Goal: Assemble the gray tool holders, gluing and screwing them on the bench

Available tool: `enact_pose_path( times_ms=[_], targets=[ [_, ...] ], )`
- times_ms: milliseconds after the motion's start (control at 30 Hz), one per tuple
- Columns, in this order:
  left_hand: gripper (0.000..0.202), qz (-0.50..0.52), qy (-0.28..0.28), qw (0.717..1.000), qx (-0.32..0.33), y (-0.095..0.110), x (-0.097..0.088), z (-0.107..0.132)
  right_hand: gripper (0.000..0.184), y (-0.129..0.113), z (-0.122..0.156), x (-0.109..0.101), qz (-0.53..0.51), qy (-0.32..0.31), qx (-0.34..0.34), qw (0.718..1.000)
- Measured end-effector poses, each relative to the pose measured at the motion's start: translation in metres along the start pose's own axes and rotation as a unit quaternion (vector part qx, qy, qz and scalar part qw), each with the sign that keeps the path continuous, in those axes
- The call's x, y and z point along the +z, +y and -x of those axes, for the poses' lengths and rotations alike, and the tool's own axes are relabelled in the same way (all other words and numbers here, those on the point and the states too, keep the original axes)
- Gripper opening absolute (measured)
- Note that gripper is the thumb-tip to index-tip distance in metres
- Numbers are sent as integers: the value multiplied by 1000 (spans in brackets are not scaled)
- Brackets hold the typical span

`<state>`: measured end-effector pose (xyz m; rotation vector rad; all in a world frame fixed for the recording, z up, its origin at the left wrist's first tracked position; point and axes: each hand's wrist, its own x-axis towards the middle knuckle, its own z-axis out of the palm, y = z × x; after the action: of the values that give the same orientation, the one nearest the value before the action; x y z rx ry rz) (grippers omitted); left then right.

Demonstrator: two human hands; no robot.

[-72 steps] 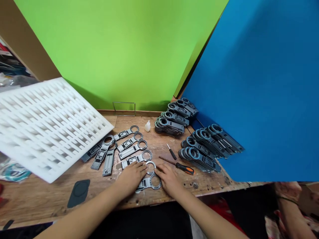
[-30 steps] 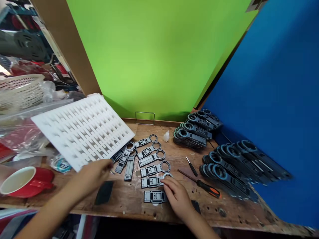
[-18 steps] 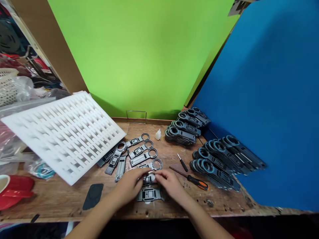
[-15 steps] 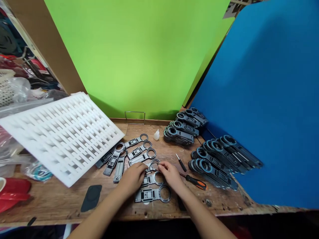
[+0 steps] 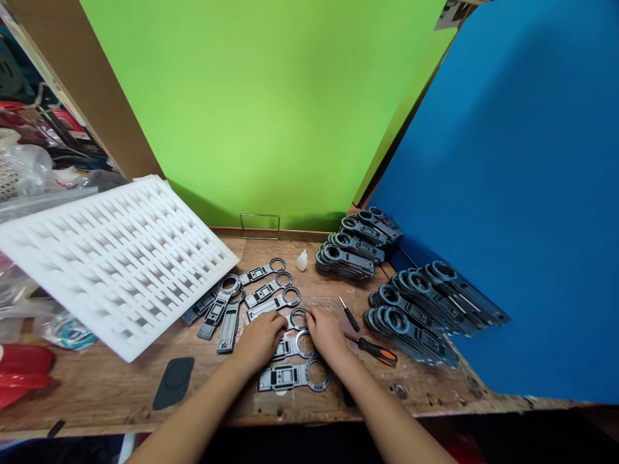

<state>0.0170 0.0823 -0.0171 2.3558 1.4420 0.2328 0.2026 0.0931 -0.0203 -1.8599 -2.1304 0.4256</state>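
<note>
Several flat grey plastic parts with a ring at one end lie in a row on the wooden bench. My left hand [image 5: 261, 338] and my right hand [image 5: 326, 332] sit close together over one of them, the grey ring-ended part [image 5: 298, 318], fingers curled down on its body and ring. Part of another grey part [image 5: 296, 347] shows between my wrists. A third one [image 5: 293, 376] lies free, closest to the bench's front edge. More of the row [image 5: 268, 289] runs away toward the back.
A white foam slotted tray [image 5: 111, 258] leans at the left. Stacks of dark assembled parts with blue rings [image 5: 420, 309] fill the right side. An orange-handled screwdriver [image 5: 374, 350], a small black screwdriver [image 5: 347, 314], a small white bottle [image 5: 302, 260] and a black oval pad [image 5: 174, 381] are nearby.
My left hand reached out left near the foam tray, then came back beside the right. Both hands have shifted from the nearer parts to one farther up the row.
</note>
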Motion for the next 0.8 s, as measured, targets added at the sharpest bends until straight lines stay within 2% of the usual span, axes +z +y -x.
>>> enact_pose_path(
  times_ms=[133, 267, 467, 633, 733, 800],
  targets=[
    [34, -38, -18, 999, 22, 1, 1, -2, 25, 1, 0, 1, 55, -14, -27, 998],
    [34, -59, -36, 996, 60, 0, 0, -6, 24, 6, 3, 3, 76, -28, -57, 995],
    [37, -25, -53, 990, 130, -1, 3, -11, 34, 20, 23, -4, 79, -40, -113, 990],
    [34, 18, -41, 992, 118, 9, 4, -15, 35, 20, 26, -9, 95, -48, -173, 979],
    [32, 59, -13, 994, 90, 12, -1, -11, 34, 19, 23, -9, 73, -43, -158, 984],
    [33, 94, 27, 994, 46, 5, -11, -5, 34, 20, 23, -8, 46, -30, -144, 988]
  ],
)
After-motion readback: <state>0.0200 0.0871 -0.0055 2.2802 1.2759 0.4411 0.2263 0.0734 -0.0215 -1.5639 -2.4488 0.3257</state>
